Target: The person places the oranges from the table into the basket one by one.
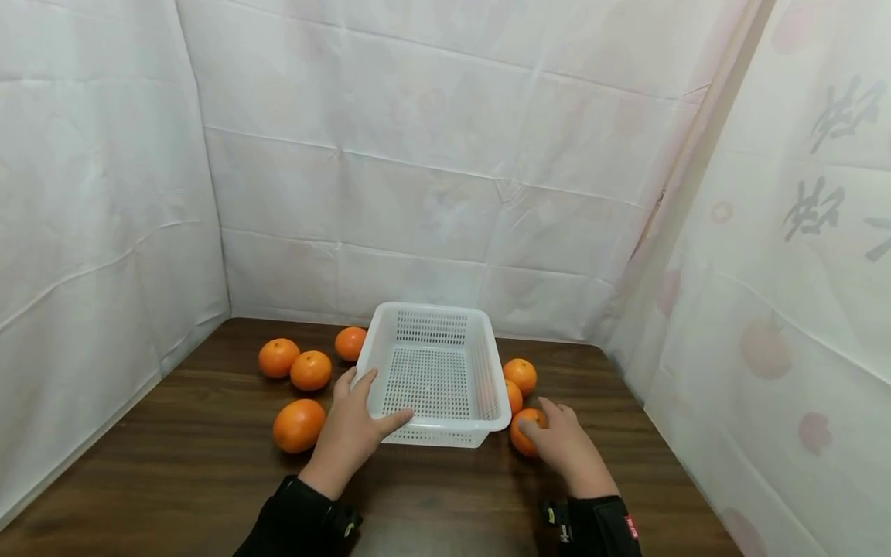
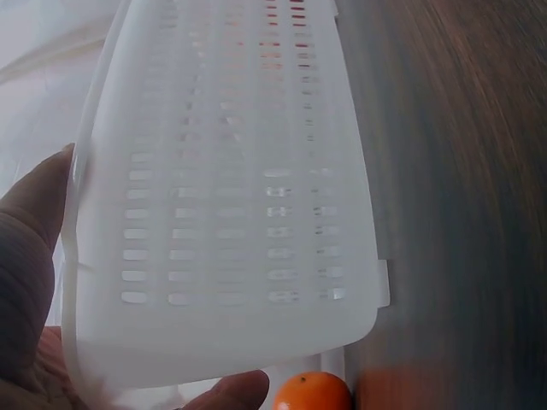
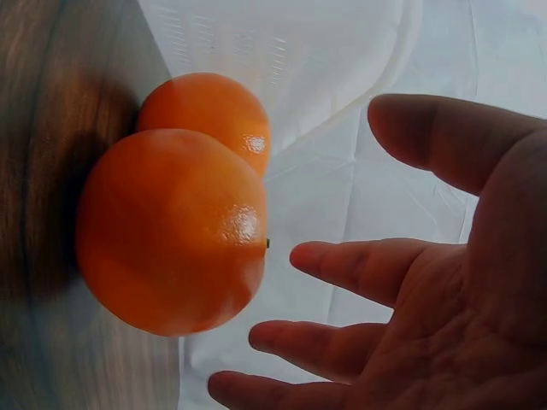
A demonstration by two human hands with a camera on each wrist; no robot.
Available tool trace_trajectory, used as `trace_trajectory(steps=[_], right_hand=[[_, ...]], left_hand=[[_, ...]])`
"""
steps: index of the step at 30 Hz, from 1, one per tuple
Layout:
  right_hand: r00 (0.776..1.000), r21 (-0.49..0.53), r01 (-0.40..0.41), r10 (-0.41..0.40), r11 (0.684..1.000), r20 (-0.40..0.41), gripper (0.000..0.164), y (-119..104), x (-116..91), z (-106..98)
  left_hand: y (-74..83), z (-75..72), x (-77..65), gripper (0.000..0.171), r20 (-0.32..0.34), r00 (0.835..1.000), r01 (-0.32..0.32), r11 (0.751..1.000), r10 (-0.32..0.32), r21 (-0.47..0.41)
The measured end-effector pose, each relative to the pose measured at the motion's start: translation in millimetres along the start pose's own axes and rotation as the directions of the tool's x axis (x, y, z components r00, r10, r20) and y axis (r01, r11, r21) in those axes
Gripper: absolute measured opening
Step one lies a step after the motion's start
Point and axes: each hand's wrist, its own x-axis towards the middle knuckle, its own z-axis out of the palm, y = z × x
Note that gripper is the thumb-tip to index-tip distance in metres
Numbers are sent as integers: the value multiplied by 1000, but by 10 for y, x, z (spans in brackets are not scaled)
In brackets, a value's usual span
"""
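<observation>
A white perforated plastic basket [image 1: 430,424] stands on the table, with only its bare slotted floor showing inside. My left hand [image 1: 350,429] is at its near left corner, thumb reaching over the front rim and fingers spread along the left side. In the left wrist view the thumb [image 2: 30,248] lies against the rim. To the right of the basket, my right hand [image 1: 565,442] hovers at the nearest orange [image 1: 527,433], fingers apart. The right wrist view shows a gap between the fingertips [image 3: 309,256] and that orange [image 3: 175,235], with another orange [image 3: 209,102] behind it.
Left of the basket lie several oranges, the closest one [image 1: 299,425] near my left wrist and one [image 1: 351,343] by the far left rim. Another orange [image 1: 520,376] sits at the right wall. White cloth [image 1: 418,155] encloses the dark wooden table [image 1: 445,503].
</observation>
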Motion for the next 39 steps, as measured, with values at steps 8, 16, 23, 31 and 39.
trace_trajectory(steps=[8, 16, 23, 31, 39], right_hand=[[998, -80, 35, -39, 996, -57, 74, -22, 32, 101], [997, -90, 0, -6, 996, -70, 62, -2, 115, 218], [999, -138, -35, 30, 990, -36, 76, 19, 166, 323], [998, -161, -61, 58, 985, -26, 82, 45, 187, 402], [999, -149, -42, 37, 988, -38, 80, 61, 184, 395]], left_hand=[[-27, -13, 58, 113, 2, 1000, -8, 1000, 8, 2], [-42, -18, 74, 116, 8, 1000, -10, 1000, 10, -3], [-55, -9, 59, 112, 10, 1000, -10, 1000, 10, 8], [-66, -4, 25, 111, 7, 1000, -11, 1000, 10, 17], [-59, 2, 47, 110, 1, 1000, -15, 999, 15, 28]])
